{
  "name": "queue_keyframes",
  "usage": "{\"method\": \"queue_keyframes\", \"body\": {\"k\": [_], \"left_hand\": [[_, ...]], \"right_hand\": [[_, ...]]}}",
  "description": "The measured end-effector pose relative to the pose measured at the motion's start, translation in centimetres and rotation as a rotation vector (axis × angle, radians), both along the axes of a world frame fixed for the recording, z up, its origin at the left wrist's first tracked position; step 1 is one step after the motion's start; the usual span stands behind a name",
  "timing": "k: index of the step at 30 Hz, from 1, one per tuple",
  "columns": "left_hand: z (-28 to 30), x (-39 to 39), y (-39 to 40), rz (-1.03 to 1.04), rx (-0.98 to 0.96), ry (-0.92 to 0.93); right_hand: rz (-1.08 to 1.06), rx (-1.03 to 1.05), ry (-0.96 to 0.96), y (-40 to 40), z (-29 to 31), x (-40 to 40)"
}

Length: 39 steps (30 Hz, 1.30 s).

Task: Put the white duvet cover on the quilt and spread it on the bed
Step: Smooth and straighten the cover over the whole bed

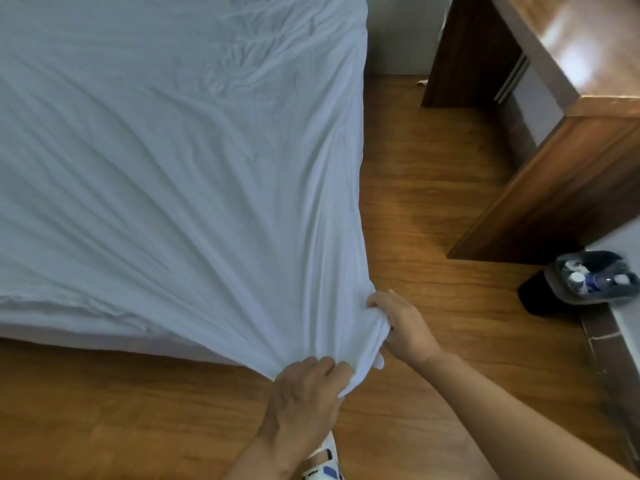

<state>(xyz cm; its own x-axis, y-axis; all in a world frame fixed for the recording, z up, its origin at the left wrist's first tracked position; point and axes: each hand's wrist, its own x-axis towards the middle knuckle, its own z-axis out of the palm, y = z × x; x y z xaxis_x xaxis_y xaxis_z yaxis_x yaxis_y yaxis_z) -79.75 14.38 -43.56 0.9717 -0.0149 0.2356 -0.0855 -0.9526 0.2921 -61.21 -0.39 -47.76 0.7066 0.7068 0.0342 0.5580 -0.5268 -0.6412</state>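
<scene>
Two hands bunch one corner of the white duvet cover (pixel 166 161) at about 5 o'clock in the head view, off the bed's corner and over the wooden floor (pixel 426 209). Left hand (pixel 308 393) grips the gathered cloth from below, fingers curled round it; right hand (pixel 401 327) pinches the same bunch just beside it, at 1 o'clock of the left, fingers folded into the fabric. Cover lies spread over the bed, filling frame from 9 to 12 o'clock – creases fan out from the held corner, long pull lines running 5 to 11 o'clock. Wooden cabinet (pixel 554 174) at 2 o'clock, well apart from the bed. Black bin (pixel 588 282) with a clear liner at 3 o'clock – shoe (pixel 325 459) at 6 o'clock
</scene>
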Motion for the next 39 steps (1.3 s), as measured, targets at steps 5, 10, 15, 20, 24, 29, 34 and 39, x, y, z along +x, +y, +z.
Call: {"method": "queue_keyframes", "body": {"k": [5,10,15,20,24,29,34,39], "left_hand": [[-0.3,-0.4,-0.4,0.167,0.047,-0.075],[-3.2,-2.5,-5.7,0.36,-0.241,-0.328],[-4.7,5.1,-6.7,1.066,-1.713,0.277],[-4.8,7.8,-6.9,1.218,-2.08,0.196],[-1.7,5.1,-4.0,1.13,-1.74,0.523],[2.2,5.5,-2.1,0.933,-1.639,0.205],[1.9,10.3,-2.1,0.945,-2.075,0.018],[2.3,12.3,-1.0,0.71,-2.521,0.13]], "right_hand": [[0.006,0.018,0.001,-0.5,1.1,0.6],[-0.242,0.188,0.184,-1.0,2.3,1.2],[-0.298,0.185,0.301,0.5,1.3,0.6],[-0.437,0.23,0.527,0.6,0.2,-0.1],[-0.465,0.166,0.43,0.3,0.6,0.8],[-0.534,0.317,0.219,0.7,1.2,0.6],[-0.612,0.833,0.589,3.5,6.0,1.3],[-0.64,1.013,0.756,5.1,8.7,2.4]]}}
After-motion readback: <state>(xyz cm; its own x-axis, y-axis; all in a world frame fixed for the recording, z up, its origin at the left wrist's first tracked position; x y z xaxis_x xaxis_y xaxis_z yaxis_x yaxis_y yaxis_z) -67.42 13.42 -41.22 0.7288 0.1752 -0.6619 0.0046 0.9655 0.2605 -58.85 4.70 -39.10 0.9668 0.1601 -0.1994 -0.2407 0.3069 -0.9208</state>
